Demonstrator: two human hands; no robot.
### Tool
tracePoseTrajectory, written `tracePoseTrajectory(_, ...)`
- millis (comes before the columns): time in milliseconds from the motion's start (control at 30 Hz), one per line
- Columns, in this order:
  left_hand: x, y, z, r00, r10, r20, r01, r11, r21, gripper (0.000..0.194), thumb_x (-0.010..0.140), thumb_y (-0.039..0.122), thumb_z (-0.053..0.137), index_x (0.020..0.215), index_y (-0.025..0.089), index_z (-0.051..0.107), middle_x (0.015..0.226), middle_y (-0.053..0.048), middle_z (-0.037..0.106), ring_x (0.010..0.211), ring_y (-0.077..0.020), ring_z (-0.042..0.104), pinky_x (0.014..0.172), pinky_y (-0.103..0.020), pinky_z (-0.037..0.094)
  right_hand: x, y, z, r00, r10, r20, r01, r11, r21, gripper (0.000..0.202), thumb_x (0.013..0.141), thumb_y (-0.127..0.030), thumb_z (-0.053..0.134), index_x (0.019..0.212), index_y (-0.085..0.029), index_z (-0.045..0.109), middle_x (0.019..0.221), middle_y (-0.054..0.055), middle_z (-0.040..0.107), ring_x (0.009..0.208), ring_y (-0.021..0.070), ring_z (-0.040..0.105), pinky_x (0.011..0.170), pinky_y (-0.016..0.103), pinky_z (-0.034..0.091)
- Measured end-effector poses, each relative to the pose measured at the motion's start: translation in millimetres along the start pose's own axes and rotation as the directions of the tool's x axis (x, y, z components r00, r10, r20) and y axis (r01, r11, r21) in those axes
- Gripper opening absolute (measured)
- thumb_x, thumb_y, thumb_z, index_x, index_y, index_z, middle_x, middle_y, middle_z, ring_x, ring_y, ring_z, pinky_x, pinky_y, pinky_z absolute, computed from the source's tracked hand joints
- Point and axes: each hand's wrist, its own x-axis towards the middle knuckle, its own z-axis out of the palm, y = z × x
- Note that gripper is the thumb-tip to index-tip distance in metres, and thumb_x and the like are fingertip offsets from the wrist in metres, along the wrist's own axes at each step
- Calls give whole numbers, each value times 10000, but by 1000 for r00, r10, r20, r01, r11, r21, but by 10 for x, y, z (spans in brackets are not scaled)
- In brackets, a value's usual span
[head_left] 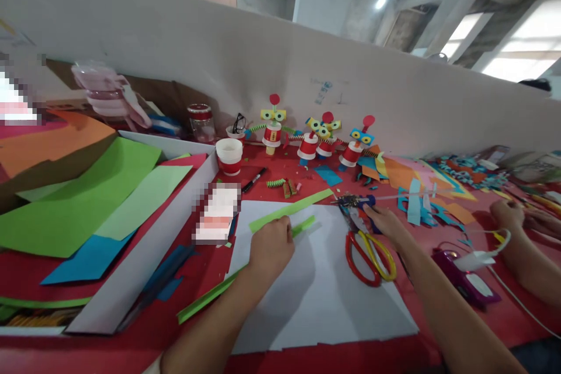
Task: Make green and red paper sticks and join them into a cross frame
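Behind left hand (pixel 272 248), green strip (pixel 211 294) partly hidden.

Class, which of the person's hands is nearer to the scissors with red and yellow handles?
Right. The right hand is close beside the scissors; the left hand is farther off, left of them over white paper.

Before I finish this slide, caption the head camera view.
Left hand grips a green paper strip, right hand is at a blue-handled tool, and cup figures stand behind.
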Motion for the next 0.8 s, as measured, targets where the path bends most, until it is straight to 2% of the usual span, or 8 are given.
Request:
tracePoseTrajectory(100, 53, -58, -54, 999, -26, 21, 31, 973, -227, 131, 831, 146, 478, 814, 199, 597, 807, -52, 695, 789, -204, 648, 651, -283, 414, 20, 6, 1, 989, -38, -144, 32, 999, -44, 262, 728, -340, 587, 504, -236, 499, 570, 75, 579, 809, 312, 613, 724, 402, 413)
tracePoseTrajectory(200, 79, -103, -112, 994, -18, 108, 72, 846, -528, 108, 809, 149, 492, 771, 202, 579, 711, -14, 668, 664, -157, 626, 627, -260, 421, -186, -120, 219, 976, -121, -180, 132, 990, 51, 113, 722, -334, 611, 734, -222, 619, 874, 111, 665, 1034, 306, 557, 839, 410, 408)
tracePoseTrajectory(333, 64, -122, -209, 984, 36, 176, 119, 604, -788, 69, 777, 203, 521, 745, 190, 581, 656, 10, 623, 588, -125, 587, 595, -244, 436, -566, -465, 740, 962, -223, 156, 145, 906, 398, 315, 638, -461, 723, 839, -221, 684, 848, 61, 686, 792, 223, 617, 731, 361, 469)
tracePoseTrajectory(367, 59, -122, -233, 982, 55, 179, 117, 564, -817, 66, 765, 221, 539, 738, 185, 588, 656, 10, 623, 585, -120, 579, 593, -240, 437, -632, -558, 850, 901, -250, 355, 12, 832, 555, 349, 646, -465, 737, 890, -219, 696, 870, 56, 688, 800, 204, 615, 739, 346, 465)
tracePoseTrajectory(433, 53, -119, -271, 980, 79, 182, 115, 520, -846, 83, 739, 252, 573, 734, 176, 607, 655, 5, 634, 573, -111, 566, 589, -237, 439, -705, -713, 999, 818, -288, 498, -187, 686, 703, 355, 586, -432, 813, 847, -212, 712, 821, 25, 678, 728, 150, 583, 718, 301, 448)
tracePoseTrajectory(533, 51, -112, -301, 983, 74, 166, 104, 516, -850, 137, 741, 297, 579, 733, 169, 625, 674, -15, 662, 611, -125, 596, 607, -246, 465, -711, -831, 1071, 824, -308, 475, -234, 580, 781, 300, 558, -376, 853, 754, -192, 721, 747, -2, 660, 680, 116, 535, 706, 267, 421)
tracePoseTrajectory(667, 54, -110, -290, 986, 102, 131, 52, 559, -828, 207, 784, 358, 569, 765, 172, 657, 780, -40, 711, 751, -156, 654, 692, -269, 512, -709, -811, 1093, 864, -311, 396, -162, 573, 803, 253, 606, -388, 827, 719, -187, 722, 694, -7, 647, 662, 128, 521, 697, 282, 413)
tracePoseTrajectory(800, 51, -106, -268, 990, 92, 107, 21, 656, -754, 151, 770, 301, 576, 728, 183, 662, 717, -21, 711, 697, -152, 665, 695, -268, 512, -728, -761, 1104, 895, -247, 371, -192, 538, 821, 229, 589, -370, 838, 634, -192, 701, 633, -20, 624, 624, 116, 507, 664, 269, 408)
